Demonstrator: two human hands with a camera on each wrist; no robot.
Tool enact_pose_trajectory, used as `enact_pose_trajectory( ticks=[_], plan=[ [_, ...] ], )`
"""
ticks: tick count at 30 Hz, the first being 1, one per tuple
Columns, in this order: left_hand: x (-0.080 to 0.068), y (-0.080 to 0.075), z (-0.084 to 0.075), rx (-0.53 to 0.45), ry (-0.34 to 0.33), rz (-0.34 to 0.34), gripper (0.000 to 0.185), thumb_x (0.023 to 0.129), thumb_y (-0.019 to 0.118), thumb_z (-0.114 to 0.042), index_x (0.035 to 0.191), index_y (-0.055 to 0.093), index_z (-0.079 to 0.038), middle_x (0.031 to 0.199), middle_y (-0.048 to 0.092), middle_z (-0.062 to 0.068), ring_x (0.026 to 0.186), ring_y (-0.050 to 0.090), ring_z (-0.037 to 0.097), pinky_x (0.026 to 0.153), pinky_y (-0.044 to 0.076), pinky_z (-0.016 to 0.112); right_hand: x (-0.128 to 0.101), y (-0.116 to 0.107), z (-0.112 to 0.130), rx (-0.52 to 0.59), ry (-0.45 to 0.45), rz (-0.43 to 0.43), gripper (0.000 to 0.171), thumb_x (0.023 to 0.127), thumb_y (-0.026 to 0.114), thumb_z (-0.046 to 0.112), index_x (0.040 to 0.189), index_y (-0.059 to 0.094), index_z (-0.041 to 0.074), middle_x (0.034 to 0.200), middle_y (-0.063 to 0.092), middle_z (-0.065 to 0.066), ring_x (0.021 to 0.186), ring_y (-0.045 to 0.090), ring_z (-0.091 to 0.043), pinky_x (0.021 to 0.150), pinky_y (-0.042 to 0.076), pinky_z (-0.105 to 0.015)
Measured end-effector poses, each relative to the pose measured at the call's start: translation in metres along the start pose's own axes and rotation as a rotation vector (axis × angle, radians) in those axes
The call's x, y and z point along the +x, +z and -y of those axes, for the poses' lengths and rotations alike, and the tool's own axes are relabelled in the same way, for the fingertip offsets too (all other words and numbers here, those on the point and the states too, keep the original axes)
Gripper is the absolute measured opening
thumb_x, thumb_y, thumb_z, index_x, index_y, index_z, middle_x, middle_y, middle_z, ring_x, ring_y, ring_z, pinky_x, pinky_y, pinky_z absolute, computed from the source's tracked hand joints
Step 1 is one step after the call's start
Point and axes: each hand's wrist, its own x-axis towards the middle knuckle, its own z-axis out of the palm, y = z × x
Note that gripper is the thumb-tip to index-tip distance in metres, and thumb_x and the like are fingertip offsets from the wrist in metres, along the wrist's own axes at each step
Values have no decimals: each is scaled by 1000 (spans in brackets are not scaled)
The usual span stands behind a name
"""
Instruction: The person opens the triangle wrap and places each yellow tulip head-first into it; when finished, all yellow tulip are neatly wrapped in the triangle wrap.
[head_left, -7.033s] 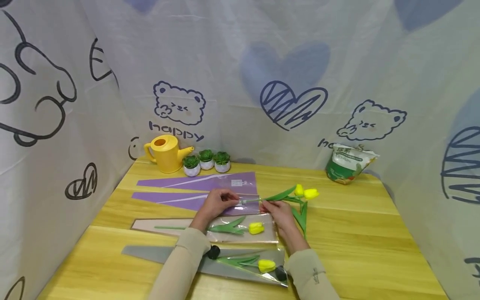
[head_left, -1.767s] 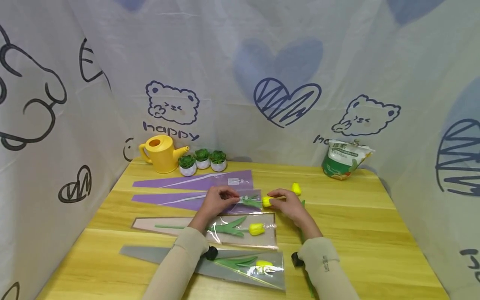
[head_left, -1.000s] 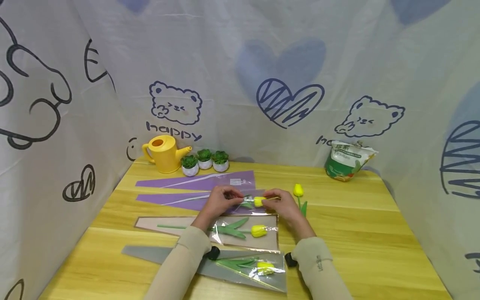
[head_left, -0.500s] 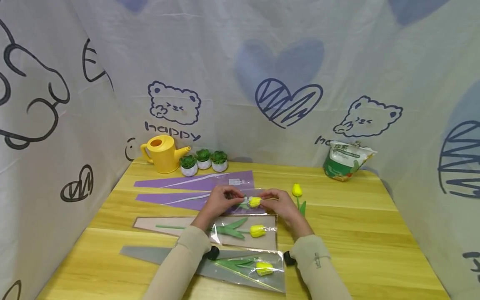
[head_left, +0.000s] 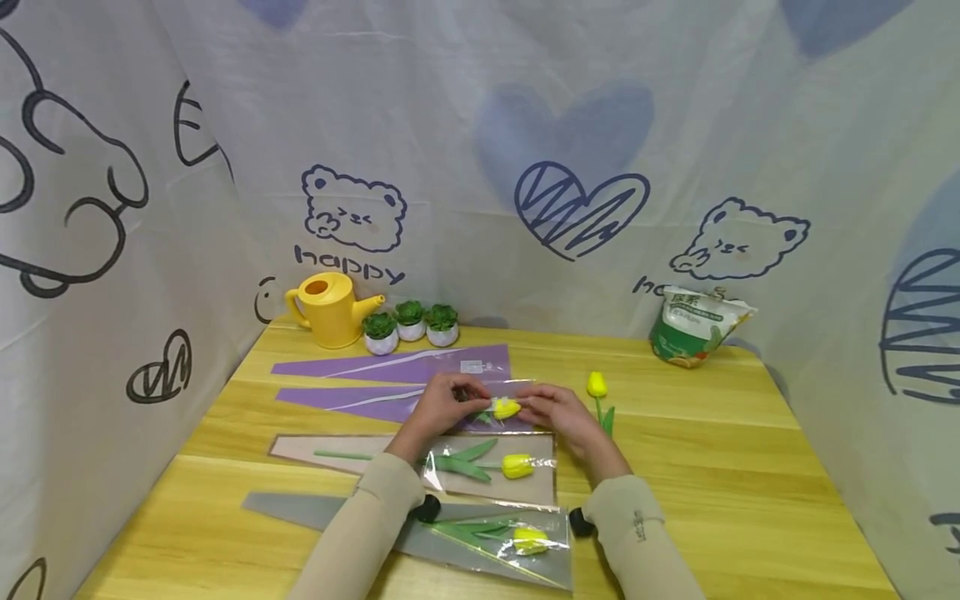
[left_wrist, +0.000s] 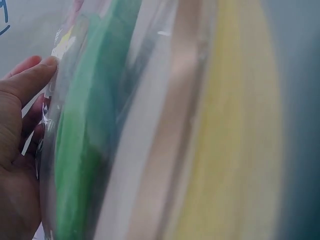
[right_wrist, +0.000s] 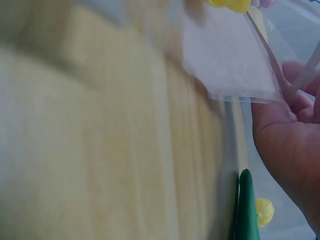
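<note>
Much of what we see is blurred: in the left wrist view only a smear of green leaf behind glossy clear film and the edge of our left hand (left_wrist: 17, 150); in the right wrist view a blurred wood grain, a corner of clear film and our right hand (right_wrist: 290, 145). From the head view, our left hand (head_left: 441, 406) pinches the open end of the second purple sleeve (head_left: 360, 402), its fingers curled on the film, while our right hand (head_left: 557, 414) grips the sleeve's edge beside the yellow tulip (head_left: 506, 408), whose soft oval bud sits just inside the sleeve's mouth; its stem is hidden. A loose tulip (head_left: 597, 385) lies near on the pale wooden surface (head_left: 712, 467), partly hidden by our right hand.
</note>
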Motion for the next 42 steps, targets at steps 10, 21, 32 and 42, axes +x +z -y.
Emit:
enact_pose_trajectory(
  ticks=[10,21,32,42],
  plan=[
    [-1,0,-1,22,-4,6,8,87,85,-13,94,82,-12,89,76,8,76,65,20,65,50,22,0,-2,-3,79,-2,99,54,115,31,27,143,47,-16,142,57,-32,108,73,-18,98,57,-33],
    [2,1,-2,96,59,35,6,88,85,-17,92,81,-18,87,75,-2,75,65,10,68,54,25,-2,2,-3,27,6,115,61,114,35,36,142,48,-17,146,54,-34,117,69,-21,101,55,-31],
    [1,3,-4,119,64,26,5,88,84,-15,92,81,-17,87,75,-1,75,64,10,69,54,25,-2,1,-2,-47,-22,174,58,115,35,32,149,41,-14,148,50,-35,128,64,-32,104,53,-36],
    [1,3,-4,160,70,34,5,88,84,-17,91,81,-16,86,74,-2,74,64,8,69,54,24,-4,0,-2,-130,-26,151,52,111,48,25,146,46,-13,140,61,-30,130,63,-34,106,52,-37]
  ],
)
